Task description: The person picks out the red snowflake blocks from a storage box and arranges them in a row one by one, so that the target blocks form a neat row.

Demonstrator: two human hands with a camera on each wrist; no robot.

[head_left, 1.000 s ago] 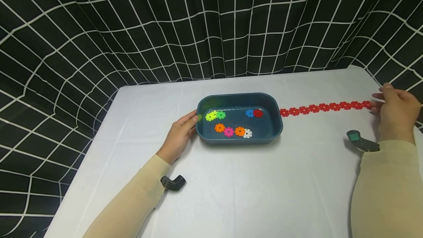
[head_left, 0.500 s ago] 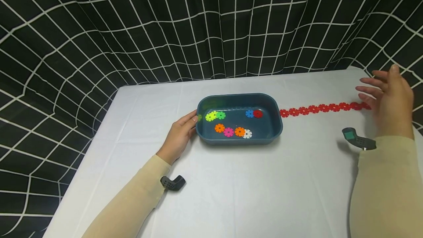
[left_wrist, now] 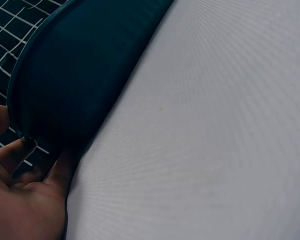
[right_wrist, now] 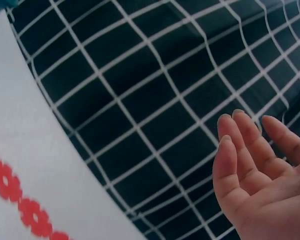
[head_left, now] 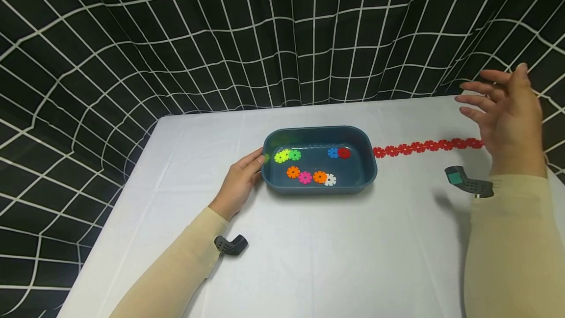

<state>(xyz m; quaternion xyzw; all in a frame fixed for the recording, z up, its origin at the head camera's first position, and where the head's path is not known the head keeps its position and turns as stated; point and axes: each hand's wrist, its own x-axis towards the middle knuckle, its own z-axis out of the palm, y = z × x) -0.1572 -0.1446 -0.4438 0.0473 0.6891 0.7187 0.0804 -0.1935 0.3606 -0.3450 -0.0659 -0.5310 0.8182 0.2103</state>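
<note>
A dark blue-green plastic basin (head_left: 320, 191) stands on the white table, and my left hand (head_left: 238, 180) grips its left end by the rim. In the left wrist view the fingers (left_wrist: 60, 170) lie against the basin's end wall. Inside the basin are several toothed plastic discs: a yellow-green pair (head_left: 287, 155), a blue and red pair (head_left: 339, 153), an orange and pink pair (head_left: 299, 174), and an orange and white pair (head_left: 324, 177). From its right side a chain of linked red discs (head_left: 431, 145) runs rightward. Above the chain's right end my right hand (head_left: 507, 112) hangs with fingers spread, holding nothing.
A black curtain with a white grid (head_left: 309, 38) rises along the back and both sides of the table (head_left: 353, 249). A dark wrist-camera mount sticks out from each sleeve, the left mount (head_left: 231, 245) close over the tabletop.
My right hand has let go of the red chain's right end, lifted and moved slightly left with its fingers spreading. The left hand and basin have stayed put.
</note>
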